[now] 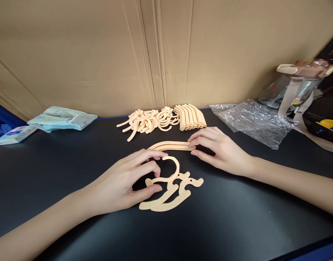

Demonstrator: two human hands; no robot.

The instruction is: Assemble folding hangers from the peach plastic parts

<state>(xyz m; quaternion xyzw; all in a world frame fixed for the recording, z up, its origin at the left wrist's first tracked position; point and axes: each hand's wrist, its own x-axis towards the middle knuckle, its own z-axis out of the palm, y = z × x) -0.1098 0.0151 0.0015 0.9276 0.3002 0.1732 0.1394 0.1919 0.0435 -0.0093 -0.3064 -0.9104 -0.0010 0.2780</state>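
Observation:
My right hand (pixel 223 148) has its thumb and fingers closed about the right end of a pair of long, curved, cream plastic strips (pixel 171 145), which look like hanger arms. My left hand (pixel 125 177) is open, fingers apart, just left of a cream hook piece (pixel 178 166); its index fingertip is close to the hook's tip. Whether it touches is hard to tell. Under and beside the hook lie flat, wavy cream arm pieces (pixel 171 203), partly overlapping. The left ends of the strips are partly hidden behind my left hand.
Behind lie a heap of cream hook pieces (pixel 144 121) and a neat stack of curved arms (pixel 190 116). A tissue pack (pixel 61 117) is at left. Crinkled clear plastic (pixel 253 119) and a strapped bottle (pixel 299 87) stand right on the black table (pixel 223 217), before a cardboard wall (pixel 101 54).

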